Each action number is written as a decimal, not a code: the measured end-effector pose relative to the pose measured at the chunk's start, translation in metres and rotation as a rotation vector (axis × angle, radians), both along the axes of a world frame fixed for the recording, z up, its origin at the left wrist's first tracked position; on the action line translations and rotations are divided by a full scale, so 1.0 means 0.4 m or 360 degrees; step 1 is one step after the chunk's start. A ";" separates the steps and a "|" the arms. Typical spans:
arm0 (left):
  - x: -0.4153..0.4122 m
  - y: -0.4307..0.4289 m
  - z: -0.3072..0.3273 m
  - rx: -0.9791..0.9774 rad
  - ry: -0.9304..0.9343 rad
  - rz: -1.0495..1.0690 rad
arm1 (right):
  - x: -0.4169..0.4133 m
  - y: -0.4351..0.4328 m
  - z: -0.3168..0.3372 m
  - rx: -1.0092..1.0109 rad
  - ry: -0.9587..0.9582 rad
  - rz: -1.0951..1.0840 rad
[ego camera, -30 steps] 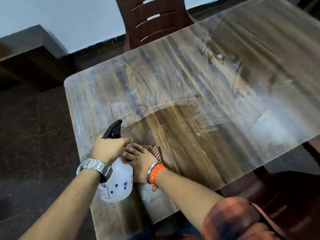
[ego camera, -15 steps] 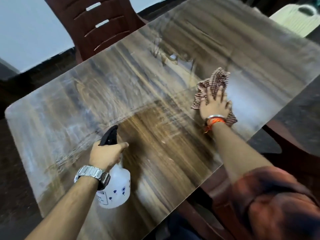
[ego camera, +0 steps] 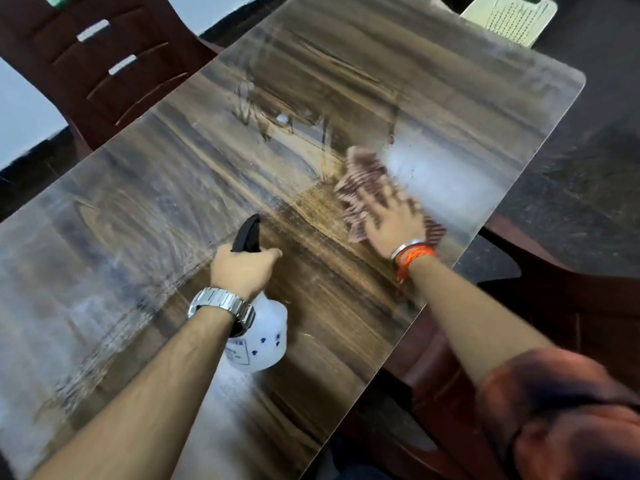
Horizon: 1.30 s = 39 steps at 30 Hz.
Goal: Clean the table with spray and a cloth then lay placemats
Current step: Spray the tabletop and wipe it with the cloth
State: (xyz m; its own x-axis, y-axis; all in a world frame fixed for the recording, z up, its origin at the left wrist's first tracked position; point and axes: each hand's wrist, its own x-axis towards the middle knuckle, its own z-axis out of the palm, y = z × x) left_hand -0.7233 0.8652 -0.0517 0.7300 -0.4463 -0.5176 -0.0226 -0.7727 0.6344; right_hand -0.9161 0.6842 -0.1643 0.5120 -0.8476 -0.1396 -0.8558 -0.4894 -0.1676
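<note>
A glossy wood-grain table (ego camera: pixel 138 209) fills the view, with pale smears across its far and left parts. My left hand (ego camera: pixel 244 270) grips the neck of a white spray bottle (ego camera: pixel 263 341) with a black trigger head, held upright over the near middle of the table. My right hand (ego camera: pixel 394 223) lies flat with spread fingers on a red-and-white checked cloth (ego camera: pixel 363 178), pressing it onto the table near the right edge. The hand and cloth are blurred.
A dark red chair (ego camera: pixel 86 64) stands behind the table's far left edge. Another dark red chair (ego camera: pixel 554 306) sits at the right edge beside me. A pale green plastic chair (ego camera: pixel 509 19) shows at the top right. The floor is dark stone.
My right hand has swept the cloth from beside the bottle out to the right side of the table. My left hand has kept its hold on the bottle. The view has swung right.
</note>
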 end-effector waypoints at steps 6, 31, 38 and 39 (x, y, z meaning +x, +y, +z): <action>-0.044 -0.085 0.005 0.0021 0.0012 -0.0091 | -0.029 -0.083 0.001 0.0054 -0.0085 -0.0649; 0.093 0.012 0.024 -0.0181 0.0012 0.0327 | 0.390 -0.019 0.025 0.0066 -0.0101 0.0174; 0.177 0.192 0.067 -0.0159 -0.0147 0.0581 | 0.504 0.546 0.039 0.0008 0.0196 0.1651; 0.184 0.216 0.075 -0.0124 -0.0174 0.0585 | 0.475 0.596 0.030 0.0036 0.0136 0.1737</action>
